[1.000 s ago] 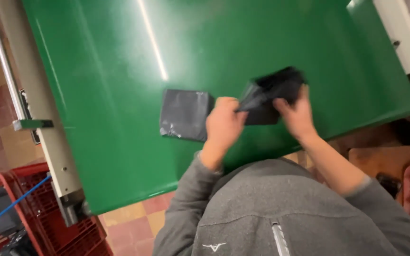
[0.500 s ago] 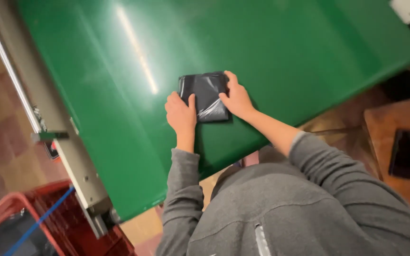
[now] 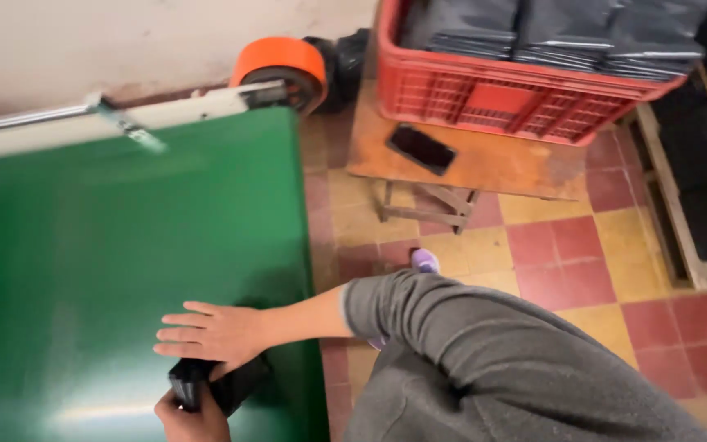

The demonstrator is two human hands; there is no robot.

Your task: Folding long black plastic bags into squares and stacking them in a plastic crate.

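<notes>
Folded black plastic bag point(image 3: 221, 383) lies at the near edge of the green table point(image 3: 108, 262), under both hands. Right hand point(image 3: 210, 334) presses flat on it, fingers spread pointing left; left hand point(image 3: 190, 413) grips its near-left end, fingers curled.

A small packing workshop: green conveyor belt point(image 3: 124, 245), red crate point(image 3: 525, 98) of folded dark bags point(image 3: 566, 33), worn checkered tile floor point(image 3: 583, 254).

- The right hand point(image 3: 213, 336) lies flat on a folded black plastic bag point(image 3: 221, 383) at the green table point(image 3: 108, 262) edge.
- The left hand point(image 3: 190, 413) grips the bag's near end.
- A black phone point(image 3: 421, 148) rests on a wooden stool point(image 3: 484, 160) beside a red crate point(image 3: 517, 102) of folded bags.
</notes>
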